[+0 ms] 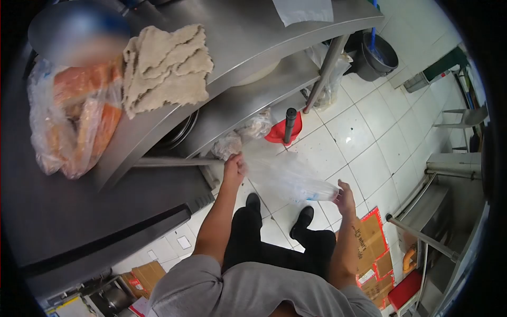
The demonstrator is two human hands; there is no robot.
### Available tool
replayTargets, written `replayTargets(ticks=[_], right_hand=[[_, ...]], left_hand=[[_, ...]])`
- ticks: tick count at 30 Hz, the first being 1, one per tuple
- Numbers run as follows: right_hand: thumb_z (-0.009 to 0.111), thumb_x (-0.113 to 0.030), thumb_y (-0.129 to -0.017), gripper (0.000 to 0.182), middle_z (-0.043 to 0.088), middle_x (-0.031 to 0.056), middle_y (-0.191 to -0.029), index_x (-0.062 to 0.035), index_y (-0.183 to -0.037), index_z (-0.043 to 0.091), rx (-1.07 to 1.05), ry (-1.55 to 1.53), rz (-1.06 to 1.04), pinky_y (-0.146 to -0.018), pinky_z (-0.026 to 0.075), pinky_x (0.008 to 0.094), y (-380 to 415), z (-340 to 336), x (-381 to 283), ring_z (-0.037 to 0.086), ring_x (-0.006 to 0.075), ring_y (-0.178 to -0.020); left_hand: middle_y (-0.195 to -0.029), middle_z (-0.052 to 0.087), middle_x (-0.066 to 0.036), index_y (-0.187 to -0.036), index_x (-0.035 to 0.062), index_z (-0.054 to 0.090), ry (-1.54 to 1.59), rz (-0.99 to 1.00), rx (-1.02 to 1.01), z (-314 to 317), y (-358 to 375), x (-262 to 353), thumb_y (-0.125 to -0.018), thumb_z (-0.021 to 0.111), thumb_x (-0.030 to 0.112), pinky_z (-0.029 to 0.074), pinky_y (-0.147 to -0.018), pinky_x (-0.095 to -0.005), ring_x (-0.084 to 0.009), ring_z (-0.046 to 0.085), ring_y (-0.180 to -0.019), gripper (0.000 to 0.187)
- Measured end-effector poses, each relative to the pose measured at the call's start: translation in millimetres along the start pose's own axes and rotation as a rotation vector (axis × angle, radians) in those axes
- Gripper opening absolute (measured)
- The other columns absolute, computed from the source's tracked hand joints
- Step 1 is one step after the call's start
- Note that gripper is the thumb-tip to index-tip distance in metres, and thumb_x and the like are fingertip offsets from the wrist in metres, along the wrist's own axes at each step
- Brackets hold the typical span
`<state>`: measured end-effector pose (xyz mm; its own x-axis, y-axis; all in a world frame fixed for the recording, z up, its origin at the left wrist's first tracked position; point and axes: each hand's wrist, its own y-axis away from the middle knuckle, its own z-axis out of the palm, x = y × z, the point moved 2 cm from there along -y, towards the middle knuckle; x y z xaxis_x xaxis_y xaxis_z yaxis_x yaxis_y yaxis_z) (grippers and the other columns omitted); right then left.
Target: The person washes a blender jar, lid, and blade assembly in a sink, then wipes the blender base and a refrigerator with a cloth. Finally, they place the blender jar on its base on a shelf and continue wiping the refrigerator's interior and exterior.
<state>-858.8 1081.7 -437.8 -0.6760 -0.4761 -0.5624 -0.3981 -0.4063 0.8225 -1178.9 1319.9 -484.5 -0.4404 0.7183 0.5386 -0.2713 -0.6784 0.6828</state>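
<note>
A clear plastic bag [282, 171] stretches between my two hands, above the tiled floor. My left hand [235, 166] is closed on one end of it, close to the steel table's leg. At the other end, where blue print shows, my right hand [344, 199] grips the bag with the fingers partly bent. The bag looks thin and see-through, and I make out nothing inside it. Left of my left hand, a second plastic bag [79, 113] with orange-coloured contents lies by the table edge, beside a folded beige cloth [168, 68].
A steel table [248, 39] with a lower shelf [253, 108] runs along the upper left. On the white tiled floor [354, 132] stand a red dustpan [285, 129] and a dark bucket [375, 57]. Flattened cardboard [372, 243] lies to my right, near a metal rack [422, 238].
</note>
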Motion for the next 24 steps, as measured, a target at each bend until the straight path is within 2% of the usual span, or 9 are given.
replayTargets(ticks=[1, 4, 6, 9, 12, 14, 19, 23, 24], right_hand=[[0.059, -0.034, -0.082, 0.045, 0.058, 0.0101, -0.089, 0.0011, -0.108, 0.048, 0.195, 0.428, -0.105, -0.071, 0.045, 0.0335, 2.3, 2.6, -2.2, 0.054, 0.0203, -0.079], [0.064, -0.029, -0.079, 0.058, 0.057, 0.0156, -0.107, -0.0055, -0.126, 0.039, -0.100, 0.736, -0.836, -0.083, 0.043, 0.0420, -28.3, 41.9, 27.4, 0.056, 0.0282, -0.094], [0.065, -0.025, -0.078, 0.063, 0.058, 0.0173, -0.104, -0.0054, -0.129, 0.034, -0.335, 0.937, -0.798, -0.083, 0.043, 0.0379, -64.4, 69.1, 62.3, 0.057, 0.0267, -0.094], [0.066, -0.021, -0.078, 0.057, 0.060, 0.0099, -0.088, -0.0105, -0.126, 0.038, -0.193, 0.647, -0.363, -0.063, 0.048, 0.0306, -130.2, 70.1, 106.9, 0.056, 0.0172, -0.072], [0.064, -0.022, -0.080, 0.050, 0.059, 0.0078, -0.084, -0.0028, -0.121, 0.043, -0.057, 0.722, -0.476, -0.054, 0.045, 0.0266, -87.3, 79.3, 61.8, 0.054, 0.0139, -0.063], [0.063, -0.026, -0.081, 0.049, 0.060, 0.0105, -0.087, -0.0078, -0.122, 0.043, -0.126, 0.730, -0.456, -0.057, 0.046, 0.0306, -79.7, 73.4, 52.8, 0.055, 0.0158, -0.063], [0.063, -0.030, -0.081, 0.058, 0.059, 0.0105, -0.094, -0.0150, -0.132, 0.038, -0.136, 0.591, -0.361, -0.054, 0.045, 0.0264, -54.0, 65.8, 33.2, 0.052, 0.0133, -0.064], [0.049, -0.040, -0.089, 0.054, 0.055, 0.0090, -0.067, -0.0072, -0.131, 0.040, 0.078, 0.504, -0.355, -0.047, 0.044, 0.0273, -51.6, 49.1, 41.3, 0.051, 0.0131, -0.052], [0.041, -0.045, -0.091, 0.057, 0.050, 0.0085, -0.057, 0.0042, -0.118, 0.048, 0.119, 0.513, -0.435, -0.043, 0.044, 0.0283, -60.8, 42.2, 51.7, 0.051, 0.0149, -0.045]], left_hand=[[-0.053, 0.036, 0.005, -0.069, 0.0157, 0.043, -0.039, -0.046, -0.082, 11.4, -0.2, -6.3, -0.083, 0.057, 0.010, 0.025, -0.039, -0.0227, -0.0061, 0.033, -0.042, 0.021], [-0.053, 0.034, 0.006, -0.070, 0.0158, 0.042, -0.096, -0.194, -0.296, 52.6, 0.0, -36.0, -0.083, 0.057, 0.012, 0.027, -0.040, -0.0226, -0.0060, 0.033, -0.043, 0.021], [-0.053, 0.033, 0.006, -0.070, 0.0157, 0.042, -0.056, -0.317, -0.405, 67.5, -5.8, -45.9, -0.083, 0.057, 0.015, 0.028, -0.042, -0.0226, -0.0064, 0.034, -0.044, 0.020], [-0.057, 0.043, 0.004, -0.078, 0.0147, 0.052, -0.205, -0.335, -0.437, 45.3, -61.5, -41.9, -0.082, 0.058, 0.024, 0.033, -0.044, -0.0256, -0.0114, 0.041, -0.047, 0.012], [-0.077, 0.061, -0.010, -0.093, 0.0056, 0.060, -1.444, 0.179, 0.133, -24.5, -195.8, -11.4, -0.081, 0.055, 0.039, 0.046, -0.062, -0.0349, -0.0196, 0.058, -0.072, 0.036], [-0.087, 0.064, -0.018, -0.082, 0.0029, 0.065, -1.553, 1.331, 0.736, -38.1, -287.9, 1.0, -0.082, 0.051, 0.029, 0.046, -0.080, -0.0417, -0.0302, 0.061, -0.087, 0.029], [-0.087, 0.063, -0.017, -0.082, 0.0030, 0.064, -1.623, 0.727, 0.613, -23.8, -355.0, 10.7, -0.080, 0.050, 0.024, 0.046, -0.077, -0.0406, -0.0293, 0.060, -0.087, 0.026], [-0.087, 0.063, -0.016, -0.082, 0.0031, 0.063, -1.650, 0.693, 0.551, -25.9, -343.9, 18.8, -0.079, 0.049, 0.021, 0.046, -0.076, -0.0397, -0.0286, 0.060, -0.086, 0.023], [-0.087, 0.062, -0.016, -0.082, 0.0031, 0.063, -1.657, 0.704, 0.533, -27.6, -335.1, 18.5, -0.078, 0.049, 0.020, 0.046, -0.075, -0.0395, -0.0284, 0.059, -0.086, 0.022]])
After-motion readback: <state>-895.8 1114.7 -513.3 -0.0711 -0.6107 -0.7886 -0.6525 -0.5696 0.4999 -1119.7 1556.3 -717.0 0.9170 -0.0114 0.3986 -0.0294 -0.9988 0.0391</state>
